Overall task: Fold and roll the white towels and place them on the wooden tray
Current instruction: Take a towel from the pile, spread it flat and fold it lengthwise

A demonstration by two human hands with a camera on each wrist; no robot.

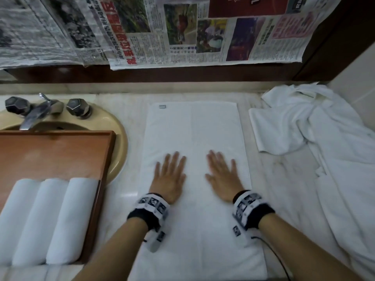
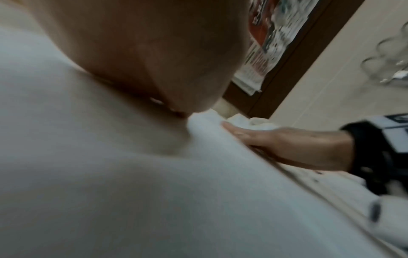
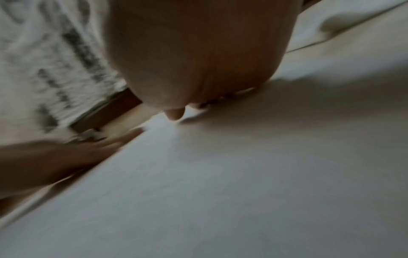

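On the marble counter (image 1: pixel 284 179), a white towel (image 1: pixel 194 126) lies flat and lengthwise, its far edge toward the wall and a small grey tag (image 1: pixel 162 106) at its far left corner. Left hand (image 1: pixel 170 177) and right hand (image 1: pixel 223 177) both rest palm-down on the middle of this towel, fingers straight and spread, grasping nothing; the two hands sit side by side with a gap between them. Each wrist carries a black and white band (image 1: pixel 151 209). The left wrist view confirms the right hand (image 2: pixel 287 141) lying flat against the cloth.

Left of the towel, a wooden tray (image 1: pixel 52 151) sits across the beige sink (image 1: pixel 119 138). Three rolled white towels (image 1: pixel 48 220) lie side by side, touching, at the near end of the tray. The faucet (image 1: pixel 34 114) and its two dark knobs stand behind the tray.

Right of the flat towel, a heap of loose white towels (image 1: pixel 316 126) is crumpled against the corner and trails toward the near edge. Newspaper sheets (image 1: pixel 182 31) cover the surface above the counter's back ledge.
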